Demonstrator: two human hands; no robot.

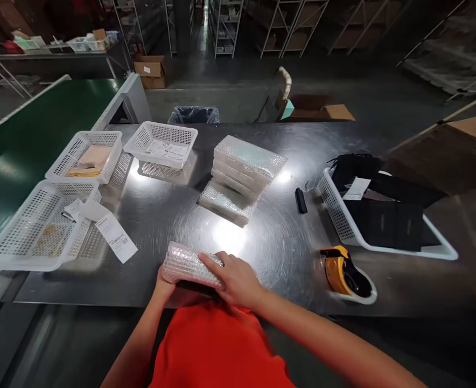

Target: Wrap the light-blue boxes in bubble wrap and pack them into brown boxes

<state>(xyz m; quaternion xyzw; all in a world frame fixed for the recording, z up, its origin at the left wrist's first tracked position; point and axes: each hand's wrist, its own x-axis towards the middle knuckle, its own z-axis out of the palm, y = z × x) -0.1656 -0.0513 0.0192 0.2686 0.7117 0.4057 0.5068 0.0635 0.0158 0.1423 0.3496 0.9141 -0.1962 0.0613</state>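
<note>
A bundle wrapped in bubble wrap [189, 265] is held between both hands at the table's near edge, close to the red shirt. My left hand [165, 283] grips its left end from below, with the fingers mostly hidden behind it. On the right end, my right hand [236, 277] presses with fingers over the top. Something dark shows under the bundle, too shaded to name. Beyond the hands, a stack of flat bubble-wrapped packages [244, 172] rests on the metal table, its lowest package shifted towards me.
White baskets with papers [161, 144], packets [83, 156] and a label strip [114, 237] stand at left beside a green conveyor [48, 110]. Rightward are a small black object [301, 200], an orange-and-black tape dispenser [343, 274] and a basket of black items [338, 221]. Cartons [464, 145] flank it.
</note>
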